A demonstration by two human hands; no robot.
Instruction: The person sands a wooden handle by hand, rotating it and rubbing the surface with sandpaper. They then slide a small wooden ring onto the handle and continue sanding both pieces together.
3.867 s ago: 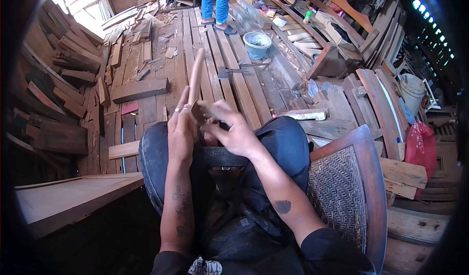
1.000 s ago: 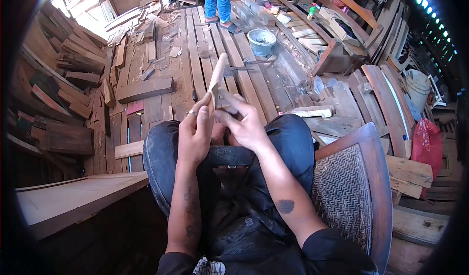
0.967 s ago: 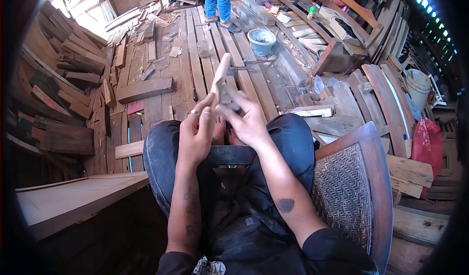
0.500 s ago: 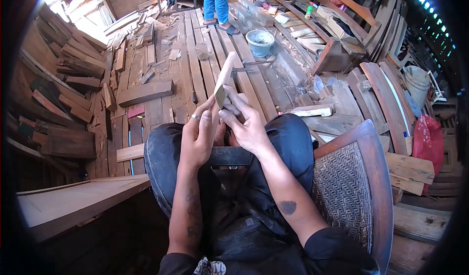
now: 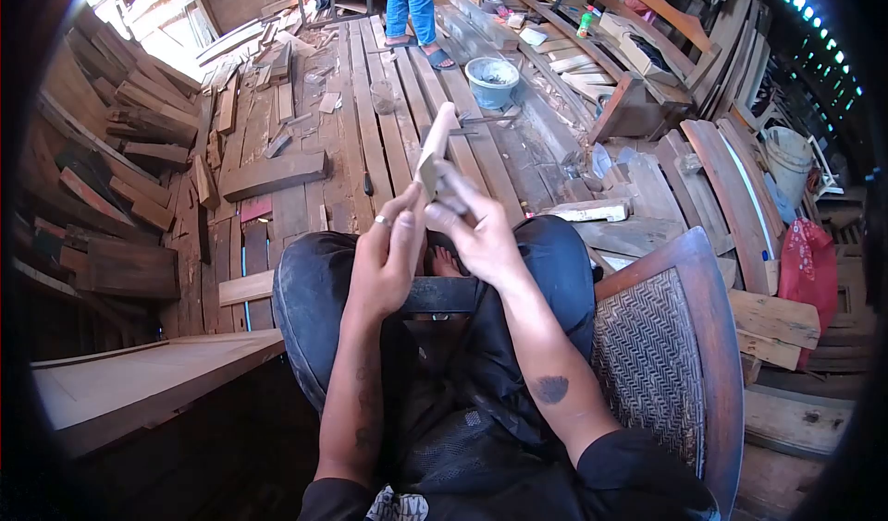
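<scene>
A long, pale piece of wood (image 5: 440, 129) slants up and away from me above my knees. My left hand (image 5: 384, 255), with a ring on one finger, is closed around its near end. My right hand (image 5: 476, 236) is closed beside it, its fingers blurred by motion. Pressed against the wood between my hands is a small, thin, tan-olive sheet (image 5: 426, 167) that looks like sandpaper, and my right fingers grip it. The wood's lowest end is hidden by my hands.
A cane-woven wooden chair part (image 5: 652, 355) stands at my right, a pale panel (image 5: 157, 382) at my left. Ahead are a thick plank (image 5: 276, 175), a bucket (image 5: 492, 85) and a person in blue trousers (image 5: 413, 3). Timber is stacked on both sides.
Both hands and the wood have shifted slightly right, and the wood stands a little steeper. My right hand has moved along the wood with the sheet. The person's feet have shifted slightly.
</scene>
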